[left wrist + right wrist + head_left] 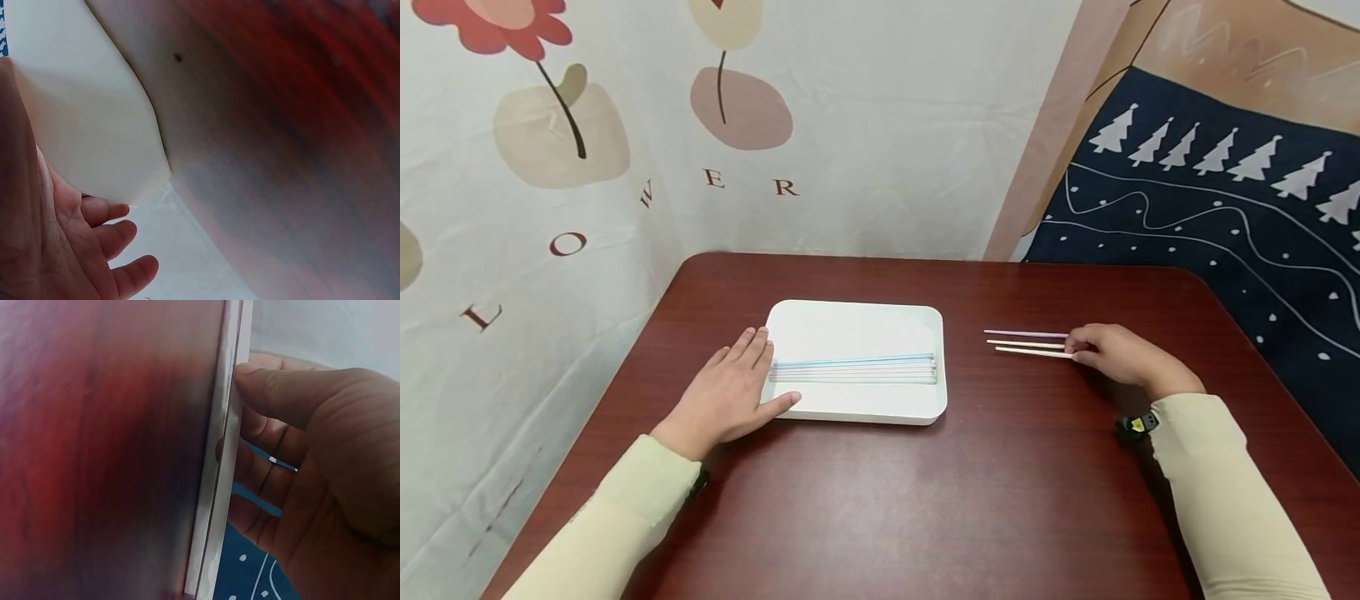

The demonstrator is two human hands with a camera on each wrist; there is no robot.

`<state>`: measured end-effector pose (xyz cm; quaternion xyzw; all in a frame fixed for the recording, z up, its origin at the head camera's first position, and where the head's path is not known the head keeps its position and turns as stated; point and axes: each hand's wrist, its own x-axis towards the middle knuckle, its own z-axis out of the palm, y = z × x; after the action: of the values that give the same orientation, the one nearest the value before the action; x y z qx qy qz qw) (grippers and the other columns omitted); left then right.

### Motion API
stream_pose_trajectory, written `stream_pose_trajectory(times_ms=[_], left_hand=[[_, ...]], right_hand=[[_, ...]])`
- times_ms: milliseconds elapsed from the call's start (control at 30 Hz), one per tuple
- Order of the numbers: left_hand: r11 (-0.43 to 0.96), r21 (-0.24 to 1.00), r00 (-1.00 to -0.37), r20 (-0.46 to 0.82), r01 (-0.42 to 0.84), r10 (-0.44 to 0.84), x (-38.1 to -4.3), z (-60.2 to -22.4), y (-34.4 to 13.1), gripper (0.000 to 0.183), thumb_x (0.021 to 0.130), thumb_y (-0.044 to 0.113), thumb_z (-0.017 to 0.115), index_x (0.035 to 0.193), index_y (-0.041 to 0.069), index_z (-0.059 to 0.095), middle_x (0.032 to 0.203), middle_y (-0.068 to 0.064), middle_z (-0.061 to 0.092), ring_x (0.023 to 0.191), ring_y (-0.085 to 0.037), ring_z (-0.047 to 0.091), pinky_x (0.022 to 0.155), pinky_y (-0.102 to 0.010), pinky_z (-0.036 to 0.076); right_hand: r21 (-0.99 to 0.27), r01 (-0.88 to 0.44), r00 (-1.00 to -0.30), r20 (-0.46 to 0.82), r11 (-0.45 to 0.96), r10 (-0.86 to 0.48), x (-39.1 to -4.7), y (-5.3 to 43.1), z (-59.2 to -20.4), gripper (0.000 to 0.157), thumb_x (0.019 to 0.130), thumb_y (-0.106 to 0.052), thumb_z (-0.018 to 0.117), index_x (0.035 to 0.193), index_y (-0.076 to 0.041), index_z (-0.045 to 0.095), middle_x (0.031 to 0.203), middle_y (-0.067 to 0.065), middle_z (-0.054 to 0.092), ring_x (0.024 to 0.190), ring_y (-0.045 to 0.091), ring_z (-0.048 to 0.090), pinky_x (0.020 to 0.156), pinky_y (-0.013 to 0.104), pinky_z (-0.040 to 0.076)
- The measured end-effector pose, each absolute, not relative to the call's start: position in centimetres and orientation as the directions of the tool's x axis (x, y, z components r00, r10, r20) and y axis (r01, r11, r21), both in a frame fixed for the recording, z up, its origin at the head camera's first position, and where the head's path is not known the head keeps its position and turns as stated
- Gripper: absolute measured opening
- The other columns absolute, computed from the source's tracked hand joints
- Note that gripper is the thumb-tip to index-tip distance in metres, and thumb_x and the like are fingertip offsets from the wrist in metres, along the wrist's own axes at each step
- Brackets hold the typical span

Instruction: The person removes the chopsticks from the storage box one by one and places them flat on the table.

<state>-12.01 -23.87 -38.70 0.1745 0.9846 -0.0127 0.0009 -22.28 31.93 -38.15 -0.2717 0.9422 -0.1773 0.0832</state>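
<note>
A white tray (pixel 857 325) holds several thin, straight sticks (pixel 861 369) lying side by side, one of them bluish and the others pale. My left hand (pixel 733 387) rests against the tray's left edge, fingers extended and thumb spread over the near corner. In the left wrist view, the fingers (pixel 133 275) show beside the tray's pale wall (pixel 94 112). To the right of the tray, a lilac stick (pixel 1022 333), a yellowish stick (pixel 1022 343) and a white stick (pixel 1030 352) lie roughly parallel. My right hand (pixel 1116 354) pinches the white stick at its right end, the thumb (pixel 275 384) against its side.
Dark red-brown wood makes up the tabletop (pixel 880 508). Behind it hangs a white cloth (pixel 887 150) with flower prints and letters. A navy cloth (pixel 1210 208) with white trees hangs along the right side.
</note>
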Motion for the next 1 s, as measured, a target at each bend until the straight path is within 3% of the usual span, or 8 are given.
stream_pose_trajectory(times_ms=[367, 1000], left_hand=[[0.941, -0.012, -0.941, -0.013, 0.337, 0.337, -11.9, -38.7, -23.8, 0.099, 0.095, 0.071, 0.038, 0.148, -0.012, 0.034, 0.158, -0.028, 0.024, 0.147, -0.042, 0.020, 0.114, -0.057, 0.026], [0.940, -0.014, -0.941, -0.007, 0.340, 0.340, -11.8, -38.4, -23.7, 0.096, 0.096, 0.069, 0.038, 0.147, -0.012, 0.035, 0.157, -0.028, 0.025, 0.146, -0.043, 0.022, 0.114, -0.057, 0.027]], right_hand=[[-0.375, -0.498, -0.832, -0.048, 0.782, -0.552, -21.9, 31.9, -38.4, 0.015, 0.093, 0.000, 0.065, 0.091, -0.015, 0.067, 0.091, -0.002, 0.061, 0.083, 0.018, 0.054, 0.077, 0.041, 0.048], [-0.334, -0.525, -0.827, -0.019, 0.783, -0.562, -21.8, 31.0, -38.5, 0.012, 0.092, -0.003, 0.068, 0.093, -0.015, 0.068, 0.092, 0.000, 0.064, 0.083, 0.017, 0.055, 0.078, 0.042, 0.049]])
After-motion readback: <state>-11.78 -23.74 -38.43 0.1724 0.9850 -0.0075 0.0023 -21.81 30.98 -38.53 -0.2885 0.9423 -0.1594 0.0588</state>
